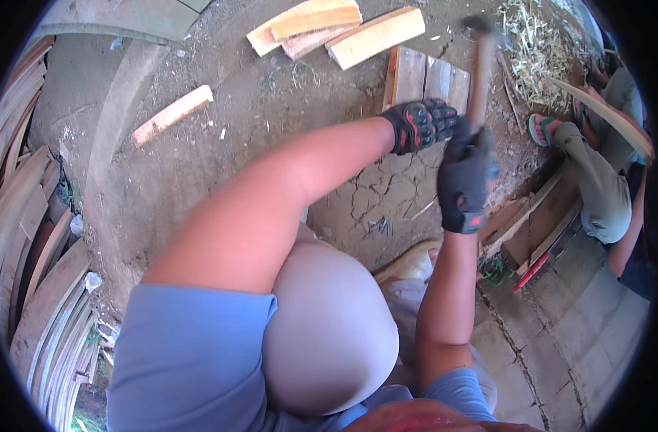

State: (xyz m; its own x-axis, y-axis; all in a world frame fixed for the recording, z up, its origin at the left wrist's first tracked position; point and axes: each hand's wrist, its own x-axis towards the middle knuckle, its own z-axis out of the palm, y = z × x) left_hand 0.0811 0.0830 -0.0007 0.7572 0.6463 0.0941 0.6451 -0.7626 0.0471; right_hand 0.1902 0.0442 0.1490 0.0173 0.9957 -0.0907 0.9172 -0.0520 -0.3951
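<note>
My right hand, in a black and red glove, is closed round the wooden handle of a hammer. Its dark head, blurred, points away from me at the top. Just left of it my gloved left hand lies at the near edge of a small stand of wooden boards. The left fingers are pressed together; whatever they may grip is hidden. The two hands nearly meet, the left fingertips close to the right fist.
Pale wood blocks lie beyond the boards, and a single offcut lies to the left. Curved planks are stacked at far left. Wood shavings cover the ground at upper right. Another person sits at right, near a red tool.
</note>
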